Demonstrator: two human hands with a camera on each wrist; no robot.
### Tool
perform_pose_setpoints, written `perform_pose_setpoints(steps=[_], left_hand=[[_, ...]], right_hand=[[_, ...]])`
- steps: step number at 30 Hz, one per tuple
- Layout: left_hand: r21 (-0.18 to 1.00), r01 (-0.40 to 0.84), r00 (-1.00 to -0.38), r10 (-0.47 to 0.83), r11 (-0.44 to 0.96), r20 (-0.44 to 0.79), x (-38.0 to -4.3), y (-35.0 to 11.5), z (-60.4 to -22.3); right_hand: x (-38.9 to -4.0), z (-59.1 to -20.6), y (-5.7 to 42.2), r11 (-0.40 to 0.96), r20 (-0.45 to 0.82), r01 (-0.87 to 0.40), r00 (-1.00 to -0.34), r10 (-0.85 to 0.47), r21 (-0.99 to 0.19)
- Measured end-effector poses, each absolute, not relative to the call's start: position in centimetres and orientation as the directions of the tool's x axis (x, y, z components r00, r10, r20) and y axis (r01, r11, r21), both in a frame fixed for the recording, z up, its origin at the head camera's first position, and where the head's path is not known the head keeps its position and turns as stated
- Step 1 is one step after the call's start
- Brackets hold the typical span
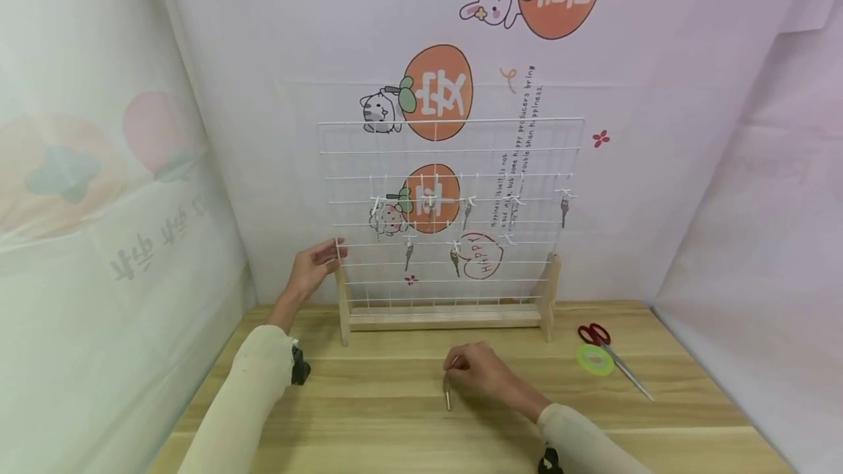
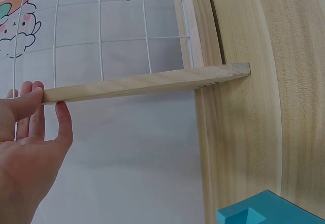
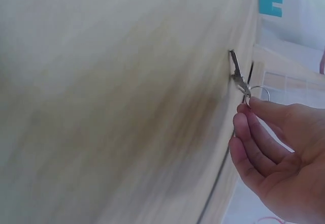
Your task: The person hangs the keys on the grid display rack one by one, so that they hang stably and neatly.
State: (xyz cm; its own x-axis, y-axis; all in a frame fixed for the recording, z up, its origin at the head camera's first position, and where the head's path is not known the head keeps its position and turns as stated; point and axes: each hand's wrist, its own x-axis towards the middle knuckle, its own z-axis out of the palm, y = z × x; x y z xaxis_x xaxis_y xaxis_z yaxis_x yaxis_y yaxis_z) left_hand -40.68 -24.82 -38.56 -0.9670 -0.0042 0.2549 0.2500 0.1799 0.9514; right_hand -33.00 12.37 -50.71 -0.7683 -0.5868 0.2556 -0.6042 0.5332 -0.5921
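My left hand [image 1: 315, 269] grips the top of the left wooden upright [image 2: 147, 83] of a white wire grid rack [image 1: 388, 284], with the thumb on one side and fingers on the other. Over the table in front of the rack, my right hand [image 1: 484, 371] pinches a key's metal ring [image 3: 266, 90] between thumb and index finger. The key [image 3: 236, 71] points down from the ring, its tip close to the tabletop. Other keys hang from white hooks on the grid, among them one key [image 1: 564, 212] at the far right and another key [image 1: 455, 262] lower near the middle.
To the right on the wooden table [image 1: 369, 415] lie red-handled scissors [image 1: 626, 369], partly overlapped by a yellow-green roll of tape [image 1: 595, 360]. A printed white cloth [image 1: 296, 181] stands behind the rack, with white sheets on both sides.
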Motion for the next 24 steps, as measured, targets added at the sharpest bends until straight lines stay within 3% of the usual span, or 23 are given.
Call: perform_pose_setpoints(steps=[24], left_hand=[[0.948, 0.237, -0.969, -0.017, 0.213, 0.246, -40.6, -24.8, -38.7]], right_hand=[[-34.9, -44.3, 20.5, 0.588, 0.375, -0.643, -0.765, -0.523, -0.492]])
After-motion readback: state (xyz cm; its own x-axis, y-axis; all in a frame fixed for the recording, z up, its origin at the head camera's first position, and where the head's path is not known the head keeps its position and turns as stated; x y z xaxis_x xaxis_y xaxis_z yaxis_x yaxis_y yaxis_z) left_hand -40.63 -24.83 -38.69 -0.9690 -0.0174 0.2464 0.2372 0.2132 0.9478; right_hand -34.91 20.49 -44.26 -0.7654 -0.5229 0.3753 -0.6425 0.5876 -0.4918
